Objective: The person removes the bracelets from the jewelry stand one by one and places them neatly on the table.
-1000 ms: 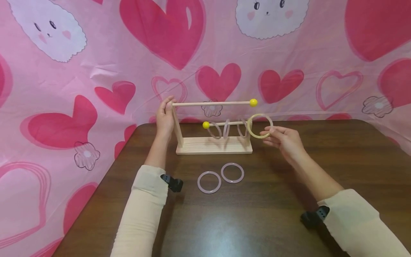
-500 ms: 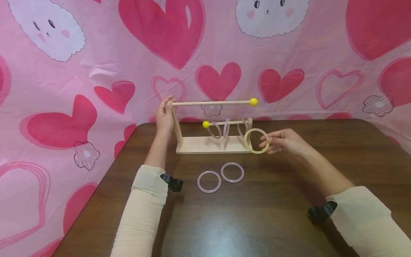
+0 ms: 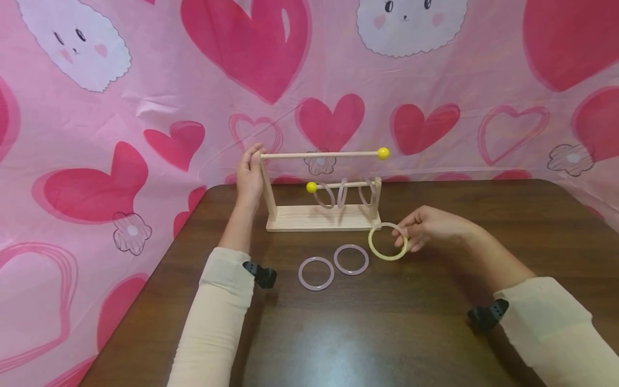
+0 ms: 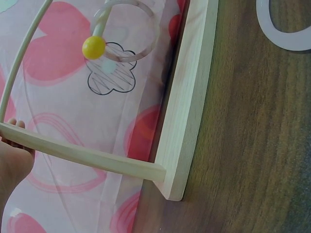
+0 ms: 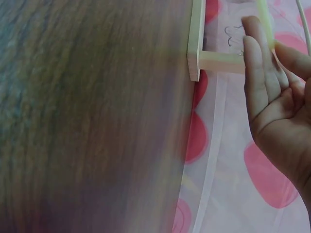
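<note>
A wooden stand [image 3: 314, 219] with two horizontal rods tipped by yellow balls is on the table. My left hand [image 3: 249, 180] grips the top of its tall left post [image 4: 87, 154]. The upper rod [image 3: 319, 155] carries nothing. On the lower rod [image 3: 353, 185] hang several pale purple rings [image 3: 342, 193]. My right hand [image 3: 425, 228] pinches a yellow ring [image 3: 371, 248] at its right side, in front of the stand's right end. In the right wrist view the thumb and fingers meet on that ring [image 5: 265, 22].
Two purple rings, one nearer [image 3: 302, 284] and one farther [image 3: 337, 265], lie flat on the dark wooden table [image 3: 387, 333] in front of the stand. Behind the table hangs a pink cloth [image 3: 435, 80] with hearts.
My right hand has lowered the yellow ring from beside the lower rod's right end, toward me and down near the table. The left hand stays on the post.
</note>
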The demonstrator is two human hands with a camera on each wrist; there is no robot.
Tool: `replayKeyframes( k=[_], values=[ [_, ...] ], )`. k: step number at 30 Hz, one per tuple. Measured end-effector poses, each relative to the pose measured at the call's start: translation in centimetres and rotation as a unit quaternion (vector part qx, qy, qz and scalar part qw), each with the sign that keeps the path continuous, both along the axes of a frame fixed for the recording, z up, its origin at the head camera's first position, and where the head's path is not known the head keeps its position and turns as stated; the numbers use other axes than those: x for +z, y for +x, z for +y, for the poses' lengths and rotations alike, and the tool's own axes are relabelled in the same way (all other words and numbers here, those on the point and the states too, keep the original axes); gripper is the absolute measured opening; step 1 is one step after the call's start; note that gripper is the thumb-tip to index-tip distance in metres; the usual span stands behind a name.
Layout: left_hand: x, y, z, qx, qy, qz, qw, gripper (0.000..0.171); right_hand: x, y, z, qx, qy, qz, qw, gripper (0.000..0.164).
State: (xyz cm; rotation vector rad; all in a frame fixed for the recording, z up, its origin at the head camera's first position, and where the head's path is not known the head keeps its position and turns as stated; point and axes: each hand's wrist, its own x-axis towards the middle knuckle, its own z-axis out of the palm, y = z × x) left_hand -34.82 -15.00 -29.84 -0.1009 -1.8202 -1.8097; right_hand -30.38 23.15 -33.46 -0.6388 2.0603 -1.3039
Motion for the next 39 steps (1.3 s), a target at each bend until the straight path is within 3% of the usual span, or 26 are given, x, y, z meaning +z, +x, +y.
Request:
replayKeyframes(
  k=[7,18,39],
  values=[
    [0.0,0.0,0.1,-0.003,0.0,0.004,1.0,0.034,-0.3,0.0,-0.1,0.025,0.051,-0.018,0.998,0.03],
    [0.0,0.2,0.1,-0.004,-0.014,0.006,0.9999,0.035,-0.6,0.0,-0.3,0.032,0.086,-0.033,0.995,0.025],
    [-0.1,0.1,-0.1,-0.003,-0.007,0.012,0.9999,0.035,-1.2,-0.3,0.0,-0.008,0.122,-0.057,0.991,0.028]
  ],
)
